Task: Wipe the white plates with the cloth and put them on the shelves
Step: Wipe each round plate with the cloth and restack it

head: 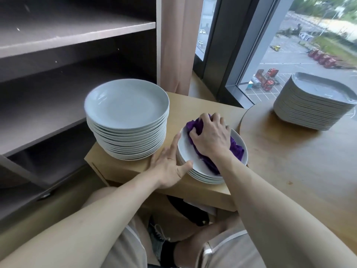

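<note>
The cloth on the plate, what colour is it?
Purple. The cloth shows best in the head view, bunched under the right hand on the top plate.

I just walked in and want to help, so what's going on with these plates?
A person is wiping the top plate of the short stack, the right hand gripping a purple cloth pressed on it, while the left hand steadies the stack's edge. A taller stack stands beside it on the wooden cabinet, and square plates are piled on the round table. No plate shows on the shelves yet.
</note>
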A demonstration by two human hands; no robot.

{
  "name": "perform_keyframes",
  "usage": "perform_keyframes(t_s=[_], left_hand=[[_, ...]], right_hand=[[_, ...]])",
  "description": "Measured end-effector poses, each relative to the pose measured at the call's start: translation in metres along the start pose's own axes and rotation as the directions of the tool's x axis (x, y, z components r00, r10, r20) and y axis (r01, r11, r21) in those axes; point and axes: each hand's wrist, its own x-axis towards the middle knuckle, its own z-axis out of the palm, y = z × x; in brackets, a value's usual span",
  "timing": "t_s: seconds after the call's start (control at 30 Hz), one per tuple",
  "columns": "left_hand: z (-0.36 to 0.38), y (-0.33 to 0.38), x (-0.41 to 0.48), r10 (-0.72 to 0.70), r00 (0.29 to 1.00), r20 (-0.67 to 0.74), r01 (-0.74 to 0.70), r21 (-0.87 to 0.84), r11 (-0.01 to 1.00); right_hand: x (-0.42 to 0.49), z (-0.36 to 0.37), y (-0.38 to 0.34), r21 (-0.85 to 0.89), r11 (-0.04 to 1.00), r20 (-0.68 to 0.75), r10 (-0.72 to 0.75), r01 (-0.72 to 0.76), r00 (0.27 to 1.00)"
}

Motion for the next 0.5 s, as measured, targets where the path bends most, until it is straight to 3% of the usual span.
perform_keyframes(t_s=[0.23, 0.5], left_hand=[[-0.001, 0.003, 0.0, -0.028, 1.0, 0.006, 0.029, -0.024, 0.999], [-0.005, -0.004, 0.002, -0.053, 0.998, 0.046, 0.057, -0.098, 0.994]], right_hand=[[-0.006, -0.023, 0.04, -0.219, 0.968, 0.178, -0.08, 0.119, 0.981], [-0.034, -0.042, 0.04, -0.183, 0.983, 0.289, 0.039, 0.015, 0.957]])
